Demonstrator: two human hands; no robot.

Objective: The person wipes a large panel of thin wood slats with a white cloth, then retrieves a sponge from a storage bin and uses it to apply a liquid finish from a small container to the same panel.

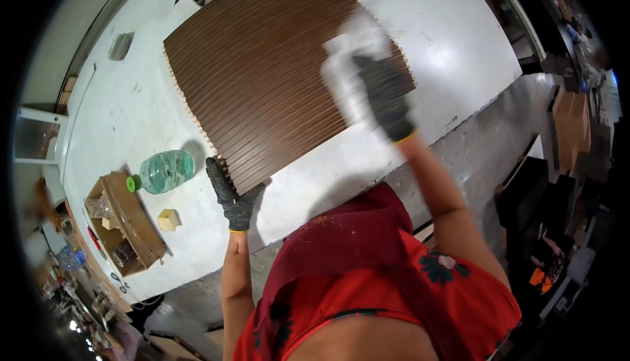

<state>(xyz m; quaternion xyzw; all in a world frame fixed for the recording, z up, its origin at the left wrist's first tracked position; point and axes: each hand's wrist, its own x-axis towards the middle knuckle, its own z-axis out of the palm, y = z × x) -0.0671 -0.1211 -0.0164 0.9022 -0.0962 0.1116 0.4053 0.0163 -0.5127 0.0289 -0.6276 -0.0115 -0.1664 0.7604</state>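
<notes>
A brown slatted wood panel [269, 65] with pale notched ends lies on the white table. My left hand [235, 205], in a dark grey knit glove with a yellow cuff, grips the panel's near left corner; its fingers run along the left edge and the thumb lies by the front edge. Over the panel's right side, my right hand [386, 95] wears a matching glove and is smeared by motion. A white cloth [341, 75] is in that hand, bunched beyond and beside the fingers against the slats.
Left of the panel, a green-tinted plastic bottle [167, 171] lies on its side. Near it are a cardboard box [139, 220] of small items, a pale yellow block [168, 220] and scissors [118, 282]. A grey oblong piece [121, 46] lies farther back on the white table [459, 26].
</notes>
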